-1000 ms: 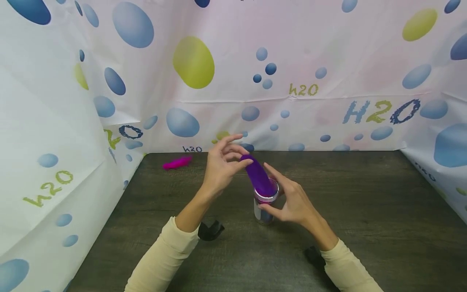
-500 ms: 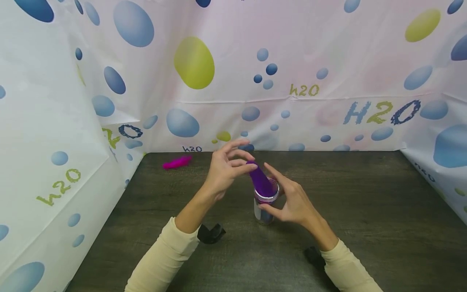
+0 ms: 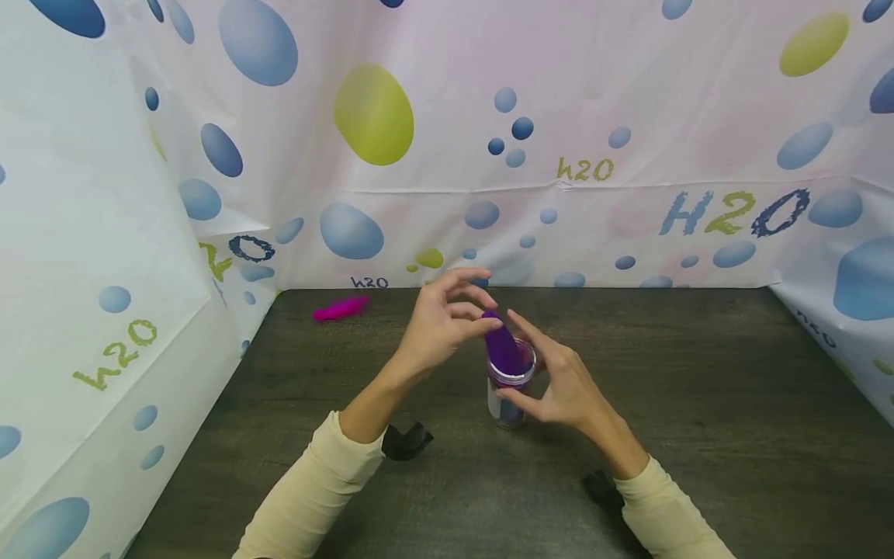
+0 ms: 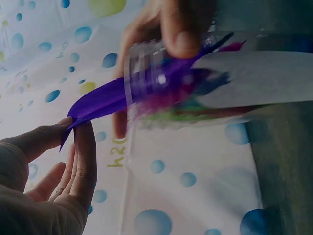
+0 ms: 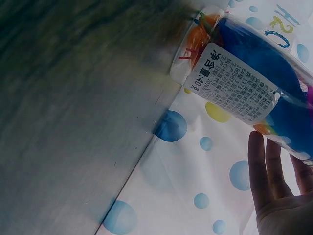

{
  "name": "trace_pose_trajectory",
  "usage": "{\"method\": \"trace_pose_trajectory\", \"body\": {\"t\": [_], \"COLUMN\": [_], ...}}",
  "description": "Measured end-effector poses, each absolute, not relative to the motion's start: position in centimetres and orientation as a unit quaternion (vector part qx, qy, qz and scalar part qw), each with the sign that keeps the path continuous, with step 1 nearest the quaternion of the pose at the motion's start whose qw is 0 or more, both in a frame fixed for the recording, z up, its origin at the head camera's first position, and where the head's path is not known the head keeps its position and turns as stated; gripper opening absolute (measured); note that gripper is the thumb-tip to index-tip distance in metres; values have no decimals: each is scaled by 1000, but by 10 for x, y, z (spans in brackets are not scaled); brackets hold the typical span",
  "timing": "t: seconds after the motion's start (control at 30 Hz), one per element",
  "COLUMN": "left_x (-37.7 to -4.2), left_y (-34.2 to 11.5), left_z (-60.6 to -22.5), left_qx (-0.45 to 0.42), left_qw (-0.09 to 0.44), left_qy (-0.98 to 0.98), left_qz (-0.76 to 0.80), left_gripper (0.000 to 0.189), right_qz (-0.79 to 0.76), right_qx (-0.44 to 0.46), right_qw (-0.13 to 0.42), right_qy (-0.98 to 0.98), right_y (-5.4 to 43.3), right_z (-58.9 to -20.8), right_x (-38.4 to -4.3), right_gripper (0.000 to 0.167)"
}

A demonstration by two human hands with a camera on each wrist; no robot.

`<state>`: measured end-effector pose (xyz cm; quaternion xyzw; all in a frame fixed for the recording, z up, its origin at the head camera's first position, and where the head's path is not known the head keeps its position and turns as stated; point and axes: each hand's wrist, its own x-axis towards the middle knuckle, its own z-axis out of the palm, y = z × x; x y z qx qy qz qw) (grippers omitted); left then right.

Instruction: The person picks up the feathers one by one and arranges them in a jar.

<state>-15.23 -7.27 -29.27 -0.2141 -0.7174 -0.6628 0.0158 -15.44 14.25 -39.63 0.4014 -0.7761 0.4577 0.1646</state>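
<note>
My left hand (image 3: pixel 436 326) pinches the upper end of a purple feather (image 3: pixel 504 349) between thumb and fingers. The feather's lower part is inside the mouth of a clear plastic jar (image 3: pixel 504 410), which stands upright on the table. With thumb and index finger around the jar just below its rim, my right hand (image 3: pixel 566 388) holds it. In the left wrist view the feather (image 4: pixel 100 98) bends a little, its tip poking past the fingertips. Blue, orange and other coloured pieces show through the jar wall in the right wrist view, beside a white printed label (image 5: pixel 234 83).
A bright pink feather (image 3: pixel 341 308) lies at the back left of the dark wooden table (image 3: pixel 698 388). A white sheet (image 3: pixel 447 93) with blue and green spots hangs behind and along the sides. Black pieces (image 3: pixel 407 442) sit by both sleeves.
My left hand has moved right and slightly down with the purple feather, and less of the feather shows above the jar's rim. The right hand and jar stay in place.
</note>
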Motion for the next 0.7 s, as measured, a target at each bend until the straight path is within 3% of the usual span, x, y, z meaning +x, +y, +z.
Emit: {"method": "trace_pose_trajectory", "body": {"t": [0.7], "left_x": [-159], "left_y": [-63], "left_z": [-313], "left_qx": [-273], "left_qw": [88], "left_qy": [-805], "left_qz": [-519], "left_gripper": [58], "right_qz": [454], "right_qx": [396], "right_qw": [163], "right_qy": [-781], "right_y": [143], "right_z": [-398], "right_x": [-154], "right_gripper": [99]}}
